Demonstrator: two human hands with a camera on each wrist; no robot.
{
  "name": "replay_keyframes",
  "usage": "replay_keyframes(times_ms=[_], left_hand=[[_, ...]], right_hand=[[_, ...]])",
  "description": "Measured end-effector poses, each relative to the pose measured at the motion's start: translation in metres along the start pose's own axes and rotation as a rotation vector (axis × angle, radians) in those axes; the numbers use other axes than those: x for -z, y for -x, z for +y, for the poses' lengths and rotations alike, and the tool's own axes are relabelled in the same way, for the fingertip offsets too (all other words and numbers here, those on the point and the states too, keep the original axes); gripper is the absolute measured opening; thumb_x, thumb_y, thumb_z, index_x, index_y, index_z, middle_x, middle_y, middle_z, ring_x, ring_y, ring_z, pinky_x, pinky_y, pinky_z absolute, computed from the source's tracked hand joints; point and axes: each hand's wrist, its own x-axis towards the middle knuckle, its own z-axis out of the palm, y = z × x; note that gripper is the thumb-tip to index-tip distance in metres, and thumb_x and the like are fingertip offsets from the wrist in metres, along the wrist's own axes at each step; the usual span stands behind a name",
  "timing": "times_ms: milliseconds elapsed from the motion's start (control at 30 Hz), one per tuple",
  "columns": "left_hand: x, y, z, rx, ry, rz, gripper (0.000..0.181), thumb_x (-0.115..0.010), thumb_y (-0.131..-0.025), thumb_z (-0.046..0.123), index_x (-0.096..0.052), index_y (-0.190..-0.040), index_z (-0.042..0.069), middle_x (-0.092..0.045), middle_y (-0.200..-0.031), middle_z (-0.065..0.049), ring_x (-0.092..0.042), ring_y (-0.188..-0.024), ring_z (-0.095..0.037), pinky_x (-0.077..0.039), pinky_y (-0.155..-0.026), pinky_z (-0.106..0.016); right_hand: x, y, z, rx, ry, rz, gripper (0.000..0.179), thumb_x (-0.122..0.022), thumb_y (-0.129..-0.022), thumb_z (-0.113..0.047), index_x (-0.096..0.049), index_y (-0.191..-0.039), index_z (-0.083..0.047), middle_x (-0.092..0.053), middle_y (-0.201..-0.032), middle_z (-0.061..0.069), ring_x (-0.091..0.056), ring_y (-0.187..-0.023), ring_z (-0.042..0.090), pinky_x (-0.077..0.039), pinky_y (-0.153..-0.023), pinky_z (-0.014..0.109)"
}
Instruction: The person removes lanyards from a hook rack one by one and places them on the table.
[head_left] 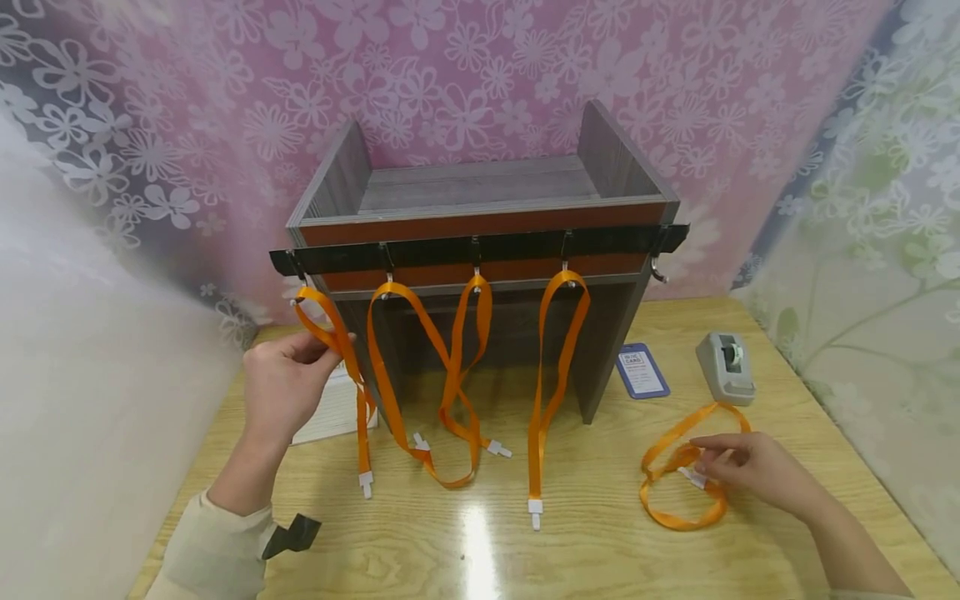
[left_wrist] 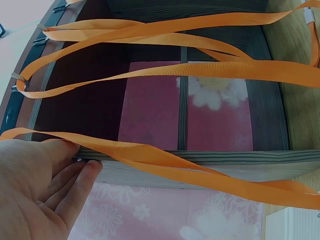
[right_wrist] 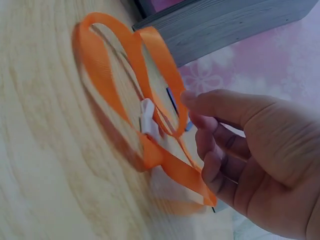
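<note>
Orange lanyard (head_left: 678, 524), loosely looped with its white clip (right_wrist: 150, 120) within the coil, lies by the right edge of the table (head_left: 600, 533), just in front of the tape dispenser (head_left: 723, 367). The step in hand seems to be tending the leftmost lanyard (head_left: 363, 442) near its hook while taking up the loose one. Lifting that strap would call for a sure pinch on one fold, clear of the clip.

From the table's near right corner, the right hand (head_left: 757, 471) reaches in low; thumb and forefinger tips appear to pinch the strap's edge, the other fingers bent beneath. Raised to the left end of the black rail (head_left: 517, 247), the left hand (head_left: 281, 387) has thumb and fingertips close together at the hanging strap; whether they grip or merely touch it, I cannot tell.
</note>
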Motion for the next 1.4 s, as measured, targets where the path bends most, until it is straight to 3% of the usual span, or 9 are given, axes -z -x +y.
replay_keyframes(times_ms=[367,667,833,1067,1400], left_hand=[[0.0,0.0,0.001,-0.004,0.006,-0.002,0.014,-0.08,-0.085,0.019,-0.082,-0.092,0.007,-0.077,-0.077,-0.01,-0.051,-0.061,0.027,-0.045,-0.057,-0.007],[0.001,0.0,0.001,-0.017,0.011,-0.001,0.013,-0.081,-0.084,0.018,-0.082,-0.092,0.007,-0.077,-0.077,-0.011,-0.051,-0.062,0.028,-0.045,-0.056,-0.008],[0.001,0.001,0.002,-0.009,0.017,-0.01,0.013,-0.08,-0.085,0.017,-0.082,-0.093,0.007,-0.077,-0.078,-0.011,-0.052,-0.063,0.027,-0.046,-0.057,-0.008],[0.001,-0.001,-0.001,-0.021,0.011,0.013,0.014,-0.081,-0.085,0.02,-0.082,-0.092,0.008,-0.077,-0.077,-0.01,-0.051,-0.062,0.028,-0.045,-0.056,-0.008],[0.0,0.0,0.0,-0.046,0.005,0.022,0.012,-0.08,-0.085,0.017,-0.082,-0.091,0.008,-0.077,-0.075,-0.008,-0.05,-0.061,0.026,-0.044,-0.055,-0.008]], right_hand=[[0.012,0.002,-0.025,0.113,-0.035,0.089,0.031,-0.071,-0.092,-0.009,-0.069,-0.122,-0.002,-0.07,-0.09,-0.011,-0.063,-0.065,0.013,-0.049,-0.053,0.025],[0.017,0.001,-0.08,0.164,-0.099,0.24,0.034,-0.071,-0.092,-0.006,-0.069,-0.125,-0.008,-0.07,-0.09,-0.011,-0.06,-0.065,0.011,-0.047,-0.053,0.025],[0.019,-0.001,-0.109,0.197,-0.102,0.305,0.036,-0.071,-0.091,-0.006,-0.069,-0.126,-0.012,-0.072,-0.089,-0.004,-0.06,-0.066,0.011,-0.049,-0.058,0.024],[0.018,-0.018,-0.138,0.234,-0.139,0.313,0.037,-0.073,-0.09,-0.008,-0.069,-0.127,-0.012,-0.068,-0.082,-0.005,-0.056,-0.062,0.012,-0.044,-0.053,0.026],[0.006,-0.042,-0.155,0.279,-0.23,0.264,0.041,-0.072,-0.091,-0.007,-0.066,-0.132,-0.008,-0.068,-0.084,-0.005,-0.054,-0.058,0.01,-0.044,-0.051,0.027]])
